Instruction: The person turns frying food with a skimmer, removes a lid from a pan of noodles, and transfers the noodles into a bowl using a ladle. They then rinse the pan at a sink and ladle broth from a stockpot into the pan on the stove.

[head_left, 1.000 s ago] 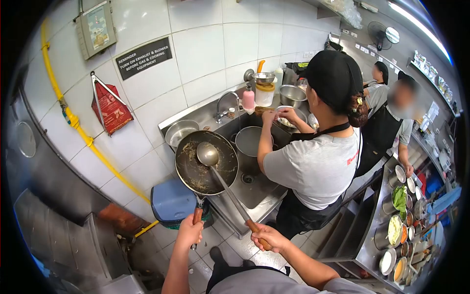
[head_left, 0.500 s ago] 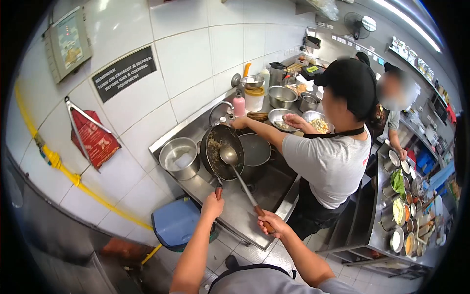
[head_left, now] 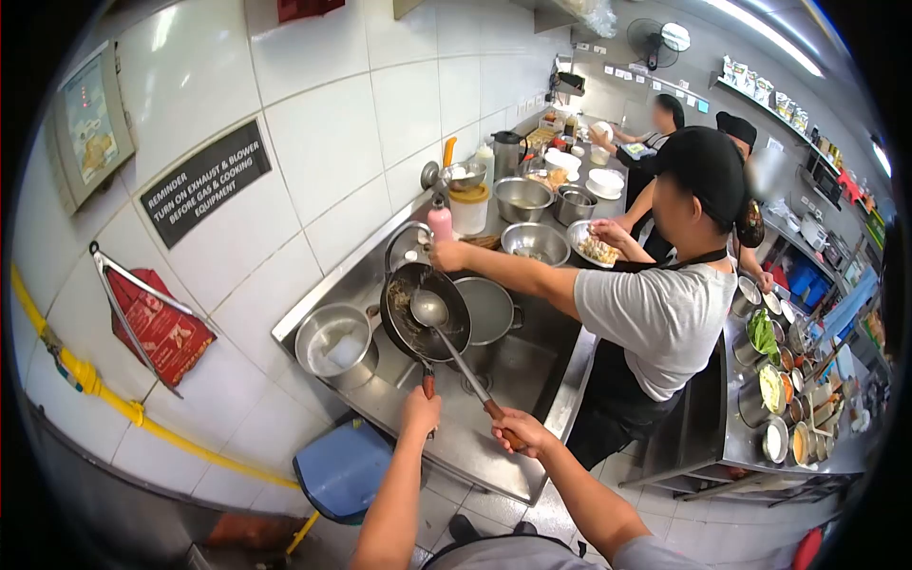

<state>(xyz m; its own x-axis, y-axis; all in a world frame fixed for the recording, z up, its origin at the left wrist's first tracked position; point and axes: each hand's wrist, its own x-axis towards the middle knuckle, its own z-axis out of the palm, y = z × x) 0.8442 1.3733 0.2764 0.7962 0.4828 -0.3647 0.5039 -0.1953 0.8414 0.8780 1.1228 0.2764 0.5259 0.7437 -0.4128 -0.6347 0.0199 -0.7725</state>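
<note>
A dark wok (head_left: 399,328) with bits of food stuck inside is tilted over the sink (head_left: 518,399). My left hand (head_left: 420,415) is closed round its handle. Wrapped in my right hand (head_left: 521,432) is the wooden grip of a long metal ladle (head_left: 430,309), whose bowl rests inside the wok. Beyond the wok rises the curved faucet (head_left: 404,231), with a co-worker's hand (head_left: 446,255) beside it. To the wok's right a round pan (head_left: 489,309) sits in the sink, and to its left stands a steel pot (head_left: 334,342).
A co-worker (head_left: 655,313) stands close on my right, arms reaching over the counter. Steel bowls (head_left: 523,199) and a pink bottle (head_left: 439,220) stand behind the sink. Below is a blue bin (head_left: 344,465). Food containers line the right-hand counter (head_left: 708,446).
The view has turned slightly. The wok and ladle remain in my hands over the sink. The co-worker's right-side hand has moved from a metal bowl to the bowl of chopped food.
</note>
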